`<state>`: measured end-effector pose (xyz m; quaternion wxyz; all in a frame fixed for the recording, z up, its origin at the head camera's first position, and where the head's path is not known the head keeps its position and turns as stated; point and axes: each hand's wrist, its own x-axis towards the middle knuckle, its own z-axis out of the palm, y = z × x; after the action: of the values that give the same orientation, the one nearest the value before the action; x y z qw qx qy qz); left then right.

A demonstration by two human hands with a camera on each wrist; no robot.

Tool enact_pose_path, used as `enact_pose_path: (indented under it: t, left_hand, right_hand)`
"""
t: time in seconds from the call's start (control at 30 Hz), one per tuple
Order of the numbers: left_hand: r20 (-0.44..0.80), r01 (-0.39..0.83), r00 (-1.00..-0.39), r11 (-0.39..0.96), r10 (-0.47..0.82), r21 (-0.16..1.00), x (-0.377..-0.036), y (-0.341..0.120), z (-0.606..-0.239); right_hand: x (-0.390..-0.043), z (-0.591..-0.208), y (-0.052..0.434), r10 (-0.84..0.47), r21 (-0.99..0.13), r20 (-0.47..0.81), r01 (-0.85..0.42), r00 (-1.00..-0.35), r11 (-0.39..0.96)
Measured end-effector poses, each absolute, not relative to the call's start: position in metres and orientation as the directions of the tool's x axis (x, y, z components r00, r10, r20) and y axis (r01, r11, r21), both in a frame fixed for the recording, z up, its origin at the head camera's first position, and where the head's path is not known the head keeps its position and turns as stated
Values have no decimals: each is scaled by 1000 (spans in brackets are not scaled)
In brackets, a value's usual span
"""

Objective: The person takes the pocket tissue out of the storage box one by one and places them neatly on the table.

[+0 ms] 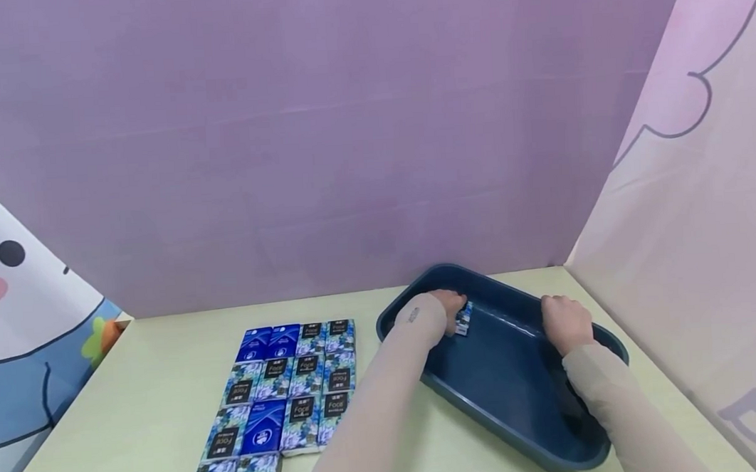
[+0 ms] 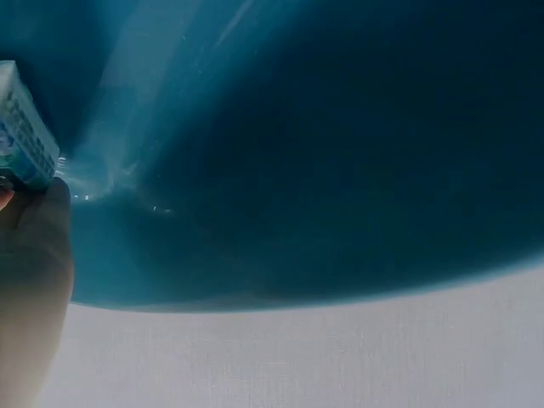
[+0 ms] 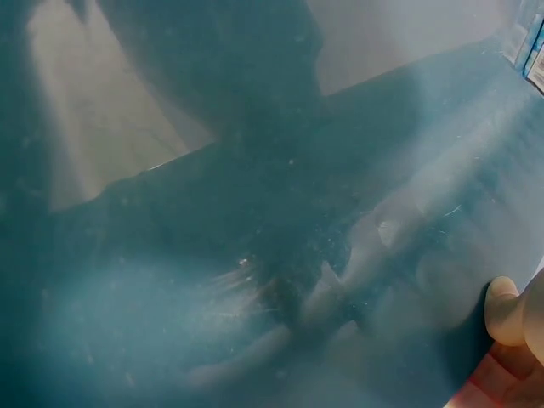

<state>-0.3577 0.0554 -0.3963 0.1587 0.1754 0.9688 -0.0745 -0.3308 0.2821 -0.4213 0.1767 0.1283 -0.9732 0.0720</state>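
A smooth purple backdrop [image 1: 321, 125] rises behind the pale yellow-green table [image 1: 136, 391], with soft printed cloths hanging at both sides.

On the right of the table sits one dark blue plastic tray [image 1: 507, 372], a shallow rounded rectangle with a glossy, lightly scuffed floor and a rolled rim.

Left of the tray, well apart from it, flat rectangular tissue packs [image 1: 283, 390] lie edge to edge in neat rows. Fourteen show, the nearest cut off by the picture's edge; most carry a floral wrapper with a black label, and three are plain blue.

Both forearms wear thin beige sleeves and reach forward into the tray. The left hand [image 1: 449, 309] is at the tray's far left corner, its grip closed round one more tissue pack [image 1: 464, 320], which it holds low inside the tray by the wall; the left wrist view shows the pack's edge above a finger. The right hand [image 1: 565, 319] rests palm down at the tray's right rim, fingers bent over it; whether they clasp the rim I cannot tell.
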Motion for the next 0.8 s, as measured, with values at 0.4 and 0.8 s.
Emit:
enact_pose_path:
  t: [0.4, 0.8]
  left_hand:
    - [-275, 413, -886, 904, 372, -107, -371, 56, -407]
    - [-286, 456, -867, 882, 409, -121, -373, 53, -400]
  right_hand:
    - [-333, -422, 282, -220, -90, 364, -270, -905, 959]
    - [-337, -423, 282, -240, -77, 348, -283, -906, 956]
